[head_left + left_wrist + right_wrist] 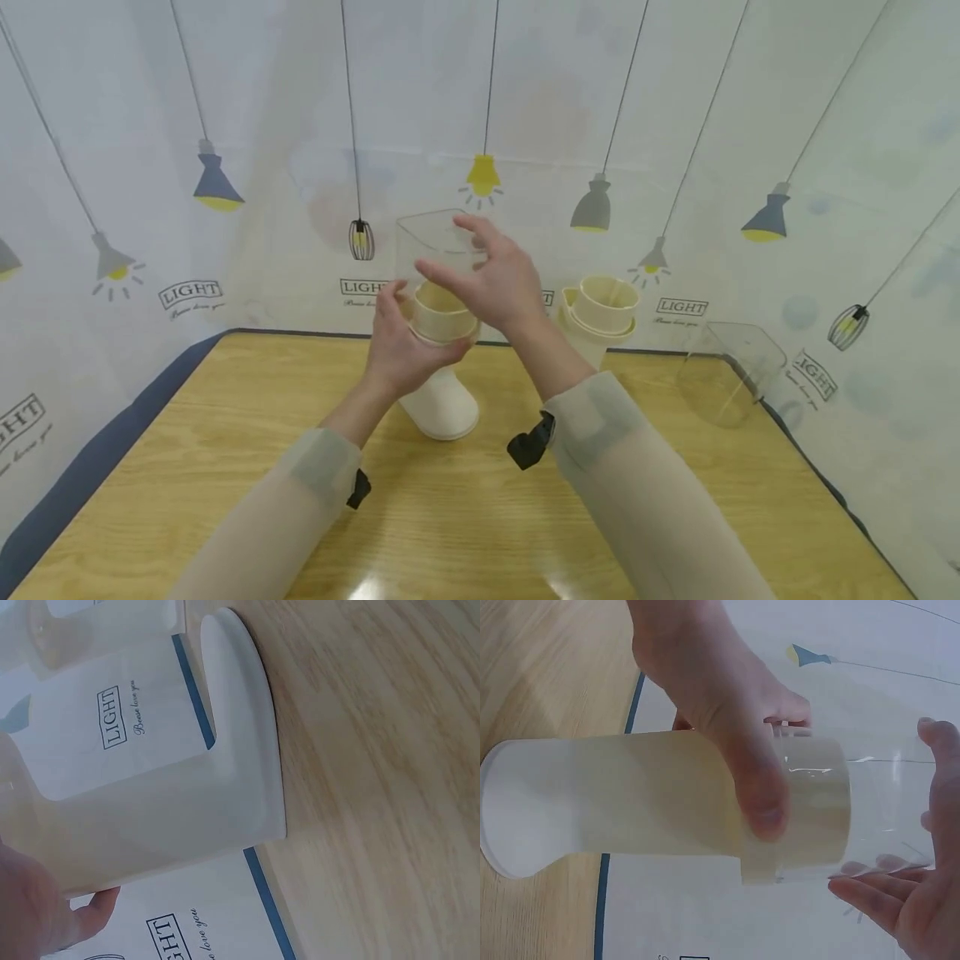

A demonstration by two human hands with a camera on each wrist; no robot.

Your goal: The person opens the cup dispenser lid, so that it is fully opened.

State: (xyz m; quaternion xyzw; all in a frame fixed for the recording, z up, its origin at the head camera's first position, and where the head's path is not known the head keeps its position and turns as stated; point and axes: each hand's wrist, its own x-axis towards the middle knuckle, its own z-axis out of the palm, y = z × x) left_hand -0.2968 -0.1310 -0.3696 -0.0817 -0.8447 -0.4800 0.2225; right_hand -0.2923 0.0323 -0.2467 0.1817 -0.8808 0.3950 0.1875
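A cream stand [442, 408] with a wide foot and round collar stands upright on the table. My left hand [401, 350] grips it just under the collar, the thumb lying across it in the right wrist view. Over the collar sits a clear plastic container [885, 780], its lower end around the cream ring. My right hand [502, 279] holds this container from the right, thumb and fingers spread around its wall. In the left wrist view the stand's foot [240, 727] rests on the wood, and part of the left hand [30, 907] shows at the lower left.
A second cream stand [603, 312] stands behind my right forearm near the table's back edge. Farther right is another clear container [731, 375], close to the edge. A cloth [285, 208] printed with lamps hangs behind the wooden table [450, 517].
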